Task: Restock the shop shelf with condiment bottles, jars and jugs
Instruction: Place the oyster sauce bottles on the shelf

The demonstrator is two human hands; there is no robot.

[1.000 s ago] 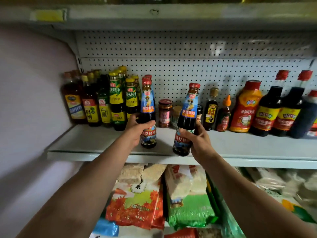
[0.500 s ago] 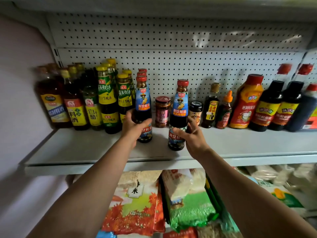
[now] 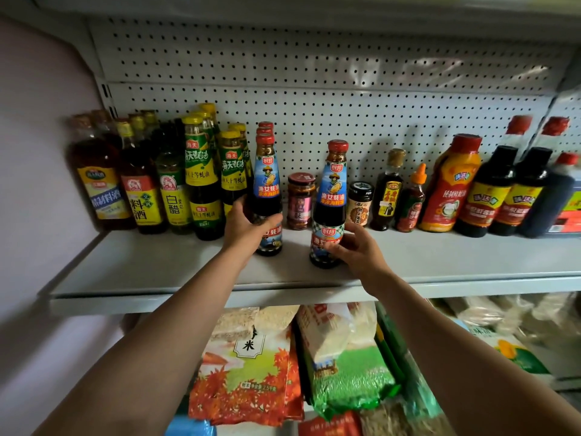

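Two dark oyster sauce bottles with red caps and blue labels stand upright on the grey shelf. My left hand grips the left bottle round its lower half, in front of two matching bottles lined up behind it. My right hand holds the right bottle near its base, with thumb and fingers curled round the lower label. This bottle stands nearer the shelf's front edge, in front of two small jars.
Left of my hands stand green-labelled sauce bottles, vinegar and cooking wine. A red-lidded jar, a black-lidded jar and small bottles sit behind; big soy bottles fill the right. Rice bags lie below.
The right bottle was tilted and held above the shelf edge; it now stands upright on the shelf. The left bottle has moved slightly back toward its row.
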